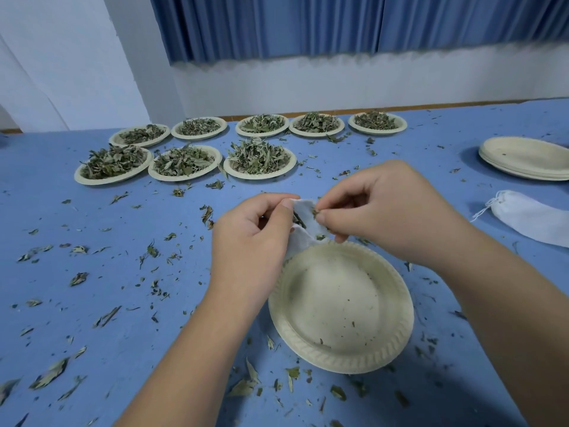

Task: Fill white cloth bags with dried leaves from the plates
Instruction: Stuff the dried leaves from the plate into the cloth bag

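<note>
In the middle of the frame we hold a white cloth bag [301, 235] just above the far rim of an emptied plate [308, 346]. Our left hand [255, 229] has its fingers clamped on one edge of the mouth. Our right hand [385, 211] pinches the other edge, seemingly with a scrap of dried leaves [315, 212]. Filled plates [246, 175] sit upper left on the littered surface [123, 272], and a spare bag [529, 217] lies at right.

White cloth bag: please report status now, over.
Left hand grips white cloth bag. Right hand pinches leaves at its mouth. Near plate almost empty. Nothing blocks.
</note>
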`<move>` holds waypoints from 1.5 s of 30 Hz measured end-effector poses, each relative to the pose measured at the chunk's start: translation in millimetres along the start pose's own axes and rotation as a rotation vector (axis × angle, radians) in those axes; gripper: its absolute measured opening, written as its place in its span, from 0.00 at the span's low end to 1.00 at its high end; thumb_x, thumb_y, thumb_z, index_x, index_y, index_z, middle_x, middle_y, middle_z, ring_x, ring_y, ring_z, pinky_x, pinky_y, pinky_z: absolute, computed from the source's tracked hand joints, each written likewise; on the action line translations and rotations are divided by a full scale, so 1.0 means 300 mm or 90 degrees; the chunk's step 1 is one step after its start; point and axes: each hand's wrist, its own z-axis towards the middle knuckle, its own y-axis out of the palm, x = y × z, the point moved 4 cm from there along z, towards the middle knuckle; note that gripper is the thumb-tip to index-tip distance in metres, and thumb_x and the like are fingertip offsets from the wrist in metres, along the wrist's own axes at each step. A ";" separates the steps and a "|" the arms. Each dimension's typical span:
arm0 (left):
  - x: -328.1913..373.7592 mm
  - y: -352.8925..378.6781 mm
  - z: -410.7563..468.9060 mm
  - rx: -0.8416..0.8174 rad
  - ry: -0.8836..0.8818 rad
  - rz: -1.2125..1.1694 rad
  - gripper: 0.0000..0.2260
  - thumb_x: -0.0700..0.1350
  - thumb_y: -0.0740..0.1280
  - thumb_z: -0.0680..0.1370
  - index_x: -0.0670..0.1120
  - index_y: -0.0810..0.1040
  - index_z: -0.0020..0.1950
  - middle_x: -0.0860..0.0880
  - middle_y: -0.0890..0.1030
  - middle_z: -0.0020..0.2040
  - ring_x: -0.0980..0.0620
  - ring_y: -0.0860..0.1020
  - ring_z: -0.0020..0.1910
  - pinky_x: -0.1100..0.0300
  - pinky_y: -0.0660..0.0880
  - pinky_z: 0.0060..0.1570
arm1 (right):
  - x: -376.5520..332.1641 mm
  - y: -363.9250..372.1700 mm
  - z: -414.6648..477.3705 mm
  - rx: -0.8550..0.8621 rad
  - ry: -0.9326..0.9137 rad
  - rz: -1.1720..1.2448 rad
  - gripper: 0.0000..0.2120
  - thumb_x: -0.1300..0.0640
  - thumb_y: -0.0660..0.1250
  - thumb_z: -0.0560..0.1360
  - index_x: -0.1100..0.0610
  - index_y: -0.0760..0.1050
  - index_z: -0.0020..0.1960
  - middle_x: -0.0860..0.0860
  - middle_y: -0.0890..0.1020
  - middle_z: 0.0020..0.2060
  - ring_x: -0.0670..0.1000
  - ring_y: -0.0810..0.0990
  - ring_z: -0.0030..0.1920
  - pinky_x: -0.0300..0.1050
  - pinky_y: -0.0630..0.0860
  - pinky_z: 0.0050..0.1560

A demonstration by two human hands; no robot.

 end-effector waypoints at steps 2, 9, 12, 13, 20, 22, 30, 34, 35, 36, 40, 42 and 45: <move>0.005 0.004 -0.003 0.001 -0.002 -0.001 0.11 0.41 0.67 0.78 0.55 0.84 0.42 0.57 0.79 0.28 0.63 0.72 0.27 0.70 0.71 0.30 | -0.021 0.027 0.011 0.012 -0.026 -0.075 0.08 0.60 0.72 0.69 0.48 0.82 0.35 0.43 0.80 0.24 0.41 0.76 0.26 0.30 0.70 0.27; 0.007 0.014 -0.003 -0.012 -0.035 -0.051 0.12 0.40 0.66 0.78 0.53 0.85 0.41 0.56 0.85 0.39 0.60 0.82 0.40 0.68 0.76 0.40 | -0.042 0.083 0.023 0.039 -0.078 -0.308 0.04 0.55 0.69 0.72 0.49 0.83 0.41 0.48 0.82 0.34 0.50 0.78 0.40 0.48 0.76 0.42; 0.009 0.012 -0.002 -0.007 -0.041 -0.054 0.12 0.41 0.66 0.78 0.54 0.85 0.40 0.56 0.85 0.38 0.59 0.81 0.39 0.66 0.77 0.39 | -0.040 0.081 0.015 0.096 -0.080 -0.267 0.05 0.53 0.71 0.70 0.48 0.76 0.37 0.44 0.78 0.31 0.48 0.76 0.38 0.48 0.75 0.42; 0.008 0.011 -0.002 -0.003 -0.044 -0.053 0.13 0.41 0.66 0.78 0.55 0.85 0.40 0.56 0.85 0.38 0.57 0.82 0.39 0.64 0.77 0.40 | -0.040 0.079 0.014 0.103 -0.086 -0.268 0.05 0.52 0.72 0.70 0.48 0.76 0.37 0.43 0.77 0.30 0.47 0.75 0.38 0.48 0.75 0.42; 0.007 -0.013 0.000 0.035 -0.028 -0.066 0.10 0.43 0.67 0.78 0.54 0.85 0.41 0.57 0.82 0.32 0.60 0.76 0.32 0.66 0.73 0.35 | -0.055 0.025 0.034 0.040 -0.100 -0.148 0.05 0.52 0.72 0.72 0.45 0.81 0.38 0.38 0.79 0.35 0.35 0.73 0.34 0.27 0.66 0.36; 0.007 -0.018 0.002 0.040 -0.024 -0.069 0.11 0.43 0.66 0.79 0.55 0.84 0.41 0.59 0.80 0.30 0.62 0.74 0.29 0.70 0.70 0.32 | -0.038 0.004 0.042 0.060 -0.052 -0.095 0.04 0.49 0.71 0.72 0.45 0.79 0.39 0.33 0.77 0.31 0.34 0.73 0.31 0.25 0.66 0.33; 0.012 -0.010 -0.005 0.027 -0.019 -0.083 0.12 0.41 0.66 0.79 0.54 0.85 0.41 0.56 0.83 0.34 0.62 0.77 0.33 0.69 0.73 0.34 | 0.035 0.114 0.077 -0.175 0.174 0.140 0.06 0.58 0.70 0.74 0.59 0.78 0.49 0.55 0.84 0.39 0.51 0.84 0.34 0.38 0.77 0.31; 0.015 0.009 -0.017 -0.004 -0.025 -0.082 0.11 0.41 0.66 0.78 0.53 0.85 0.41 0.56 0.83 0.36 0.61 0.79 0.36 0.67 0.74 0.38 | 0.041 0.149 0.110 -0.095 0.188 0.080 0.04 0.67 0.64 0.71 0.61 0.76 0.39 0.53 0.78 0.29 0.48 0.77 0.25 0.37 0.73 0.25; 0.018 0.014 -0.021 -0.010 -0.020 -0.082 0.11 0.41 0.67 0.78 0.53 0.85 0.41 0.56 0.84 0.38 0.61 0.80 0.38 0.67 0.75 0.40 | 0.040 0.155 0.117 -0.077 0.176 0.034 0.05 0.68 0.63 0.70 0.61 0.75 0.38 0.53 0.76 0.27 0.48 0.73 0.24 0.36 0.70 0.23; 0.022 0.017 -0.024 -0.012 -0.014 -0.079 0.11 0.40 0.67 0.78 0.53 0.85 0.42 0.57 0.84 0.40 0.62 0.80 0.40 0.68 0.75 0.41 | 0.037 0.156 0.123 -0.064 0.165 -0.001 0.05 0.67 0.63 0.69 0.60 0.75 0.37 0.52 0.74 0.26 0.48 0.71 0.24 0.36 0.68 0.23; 0.018 0.004 -0.016 -0.002 -0.026 -0.123 0.10 0.40 0.64 0.80 0.49 0.84 0.44 0.52 0.85 0.38 0.55 0.83 0.39 0.60 0.80 0.41 | 0.047 0.138 0.118 -0.102 0.160 0.126 0.01 0.64 0.67 0.71 0.61 0.78 0.42 0.52 0.79 0.30 0.48 0.77 0.30 0.39 0.75 0.31; 0.019 -0.001 -0.011 0.001 -0.032 -0.137 0.11 0.39 0.63 0.80 0.47 0.84 0.43 0.51 0.85 0.37 0.53 0.83 0.38 0.55 0.81 0.42 | 0.050 0.131 0.102 -0.162 0.150 0.227 0.02 0.66 0.69 0.72 0.62 0.79 0.44 0.53 0.82 0.35 0.49 0.81 0.36 0.39 0.79 0.40; 0.025 0.014 -0.020 -0.020 -0.044 -0.162 0.11 0.39 0.63 0.80 0.46 0.84 0.44 0.51 0.86 0.41 0.51 0.83 0.39 0.56 0.81 0.43 | 0.055 0.116 0.101 -0.118 0.127 0.172 0.05 0.69 0.70 0.68 0.61 0.79 0.38 0.53 0.80 0.31 0.48 0.78 0.34 0.41 0.75 0.39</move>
